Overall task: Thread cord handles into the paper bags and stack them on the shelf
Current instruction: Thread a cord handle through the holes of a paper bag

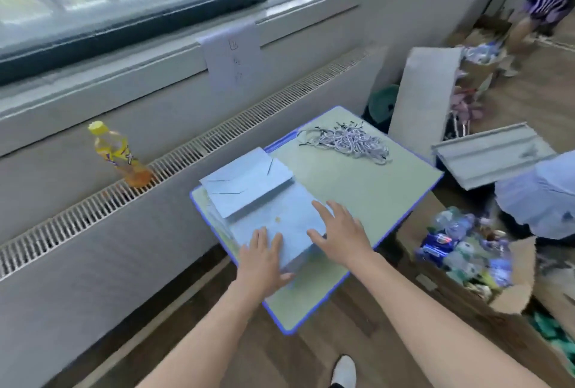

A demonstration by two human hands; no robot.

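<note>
A stack of flat light-blue paper bags [273,216] lies on the left half of a small green table with a blue rim [367,188]. One folded bag [245,180] lies askew on top at the far end. My left hand [264,260] rests flat on the stack's near corner, thumb at its edge. My right hand [342,232] lies with straight, spread fingers on the stack's right edge. A tangled pile of white-and-blue cord handles [348,141] sits at the table's far right corner.
A yellow drink bottle [119,155] stands on the radiator grille [174,166] under the window. Grey boards [423,98], a cardboard box of plastic bottles [466,250] and more blue bags [541,197] crowd the floor at right. Another person [541,4] stands far right.
</note>
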